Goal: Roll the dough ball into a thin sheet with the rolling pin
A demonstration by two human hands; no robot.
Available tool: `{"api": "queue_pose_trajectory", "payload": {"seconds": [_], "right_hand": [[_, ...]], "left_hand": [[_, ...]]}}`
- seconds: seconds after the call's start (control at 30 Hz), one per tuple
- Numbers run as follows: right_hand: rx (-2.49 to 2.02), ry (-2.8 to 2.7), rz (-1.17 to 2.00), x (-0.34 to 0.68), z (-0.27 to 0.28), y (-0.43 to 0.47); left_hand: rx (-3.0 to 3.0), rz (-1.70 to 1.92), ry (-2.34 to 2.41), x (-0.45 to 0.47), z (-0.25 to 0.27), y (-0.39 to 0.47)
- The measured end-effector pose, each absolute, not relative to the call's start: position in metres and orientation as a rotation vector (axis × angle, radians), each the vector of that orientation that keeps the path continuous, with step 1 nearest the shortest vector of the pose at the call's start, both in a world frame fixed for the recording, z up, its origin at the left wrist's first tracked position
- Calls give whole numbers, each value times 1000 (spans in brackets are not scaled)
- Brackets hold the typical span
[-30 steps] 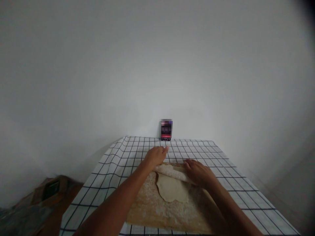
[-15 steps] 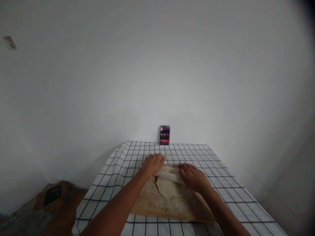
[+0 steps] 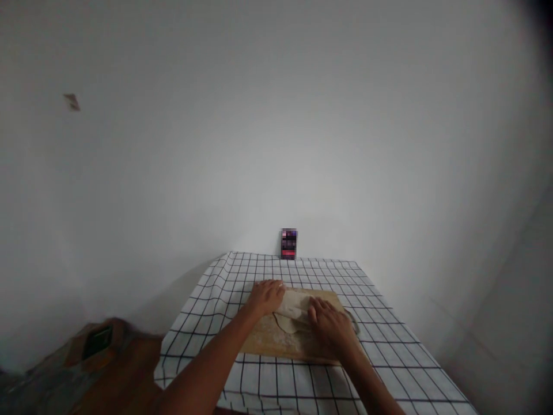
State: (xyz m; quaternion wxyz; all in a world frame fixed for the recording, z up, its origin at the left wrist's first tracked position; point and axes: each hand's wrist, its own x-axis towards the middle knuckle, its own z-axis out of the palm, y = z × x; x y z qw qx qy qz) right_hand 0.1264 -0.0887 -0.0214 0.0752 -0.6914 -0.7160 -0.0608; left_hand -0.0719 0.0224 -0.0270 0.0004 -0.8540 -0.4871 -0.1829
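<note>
A wooden board (image 3: 272,346) dusted with flour lies on the checked cloth. On it is a flat sheet of pale dough (image 3: 288,326), its near edge rounded. A floury rolling pin (image 3: 294,310) lies across the dough, slanting slightly down to the right. My left hand (image 3: 268,296) is curled over the pin's left end, and my right hand (image 3: 330,323) grips its right end. Both palms face down and hide the pin's ends. Part of the dough is covered by the pin and my right hand.
A white cloth with dark grid lines (image 3: 203,317) covers the table. At the back edge a phone-like dark object (image 3: 288,244), its face pixelated, leans against the white wall (image 3: 285,115). An open cardboard box (image 3: 97,343) sits low on the left. A grey loop (image 3: 354,321) shows at the board's right end.
The view has shifted, so the board and table look smaller and lower-lying objects sit differently. Both hands still hold the pin, and now sit closer together in the picture.
</note>
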Motion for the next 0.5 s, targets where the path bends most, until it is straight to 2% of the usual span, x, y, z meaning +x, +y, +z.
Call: {"api": "queue_pose_trajectory", "payload": {"seconds": [0.23, 0.5], "right_hand": [[-2085, -2072, -187, 117, -31, -104], [-1975, -2169, -119, 138, -23, -65]], "left_hand": [[-2639, -581, -1452, -83, -31, 1], [-2635, -477, -1411, -72, -25, 36]]}}
